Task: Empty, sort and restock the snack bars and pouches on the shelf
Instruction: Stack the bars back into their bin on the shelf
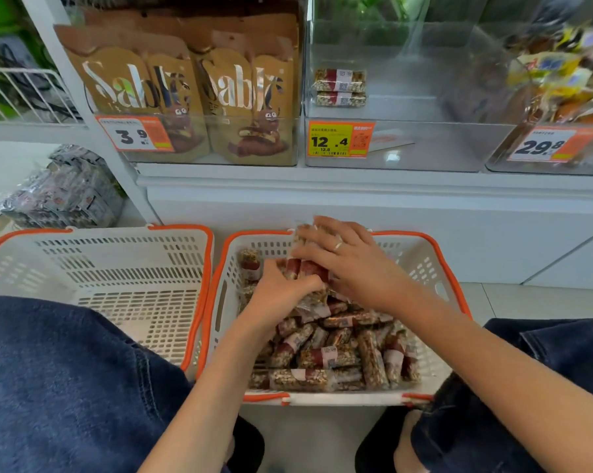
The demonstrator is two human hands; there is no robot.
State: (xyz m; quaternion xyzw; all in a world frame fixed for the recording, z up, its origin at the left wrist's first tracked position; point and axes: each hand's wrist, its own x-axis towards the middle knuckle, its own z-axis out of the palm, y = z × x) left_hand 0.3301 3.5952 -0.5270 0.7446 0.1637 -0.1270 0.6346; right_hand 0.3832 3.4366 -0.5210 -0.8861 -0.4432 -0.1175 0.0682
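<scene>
Several grain snack bars with red-and-white labels (336, 356) fill the right-hand white basket with orange rim (438, 257). Over its far half, my left hand (281, 288) and my right hand (349, 261) together hold a small bundle of these bars (308, 268); the left grips it from below, the right covers it from above with fingers curled round the top. Two more of these bars (339, 87) lie stacked in the clear middle shelf bin (390, 145). Brown Sablé pouches (192, 93) stand upright in the left bin.
A second white basket (93, 268) stands to the left with nothing inside. A pile of dark wrapped packets (63, 189) lies on the floor at far left. A clear bin at the right (561, 80) holds mixed yellow and orange snacks. My knees flank the baskets.
</scene>
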